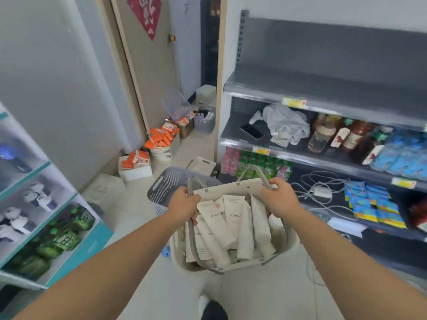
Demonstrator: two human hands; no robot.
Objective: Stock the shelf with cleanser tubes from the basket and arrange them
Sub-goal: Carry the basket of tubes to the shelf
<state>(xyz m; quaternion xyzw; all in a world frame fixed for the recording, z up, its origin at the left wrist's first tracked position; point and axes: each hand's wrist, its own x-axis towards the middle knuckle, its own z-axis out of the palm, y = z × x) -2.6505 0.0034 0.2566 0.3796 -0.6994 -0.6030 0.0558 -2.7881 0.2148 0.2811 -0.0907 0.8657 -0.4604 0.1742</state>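
Together, left hand (184, 202) and right hand (278, 197) grip the basket handles (192, 241).

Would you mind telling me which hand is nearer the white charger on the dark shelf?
Right. The right hand grips a handle of the basket, just left of the charger; the left hand grips the other handle, farther left across the basket.

Two hands (184, 204) (277, 197), one basket (231, 185), at least six tubes (217, 221).

One head-worn wide-angle camera faces forward and down, near the left hand (183, 205) and right hand (278, 198); far edges appear blurred.
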